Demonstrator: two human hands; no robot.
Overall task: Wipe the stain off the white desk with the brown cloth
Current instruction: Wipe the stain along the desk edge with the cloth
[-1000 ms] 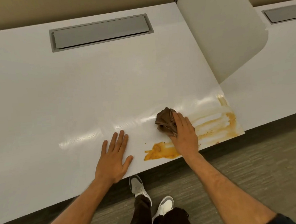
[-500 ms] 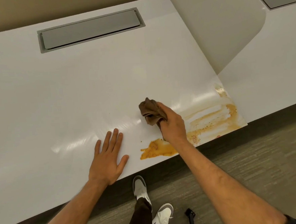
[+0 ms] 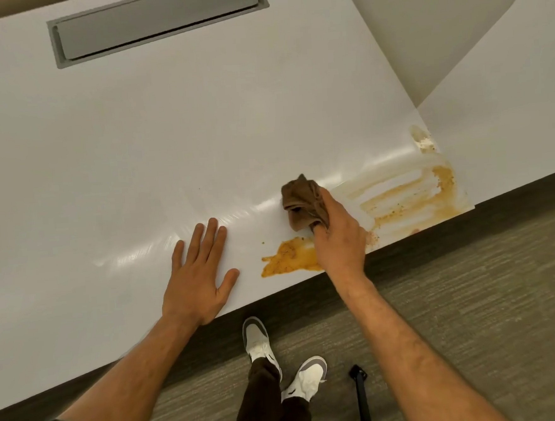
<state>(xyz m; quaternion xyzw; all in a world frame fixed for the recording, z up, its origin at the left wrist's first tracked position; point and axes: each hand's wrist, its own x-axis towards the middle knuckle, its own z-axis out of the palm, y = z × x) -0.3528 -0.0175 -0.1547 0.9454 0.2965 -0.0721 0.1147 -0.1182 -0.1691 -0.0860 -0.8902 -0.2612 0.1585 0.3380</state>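
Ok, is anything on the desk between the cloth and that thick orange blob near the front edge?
Nothing visible. The brown cloth, gripped by the right hand, sits just behind the orange blob, with only bare white desk between them. The left hand rests flat off to the side.

In the centre-right of the frame the right hand [image 3: 339, 242] grips the bunched brown cloth [image 3: 303, 205] on the white desk [image 3: 133, 138], above the orange stain [image 3: 289, 258]. The left hand [image 3: 197, 278] rests flat, lower centre.
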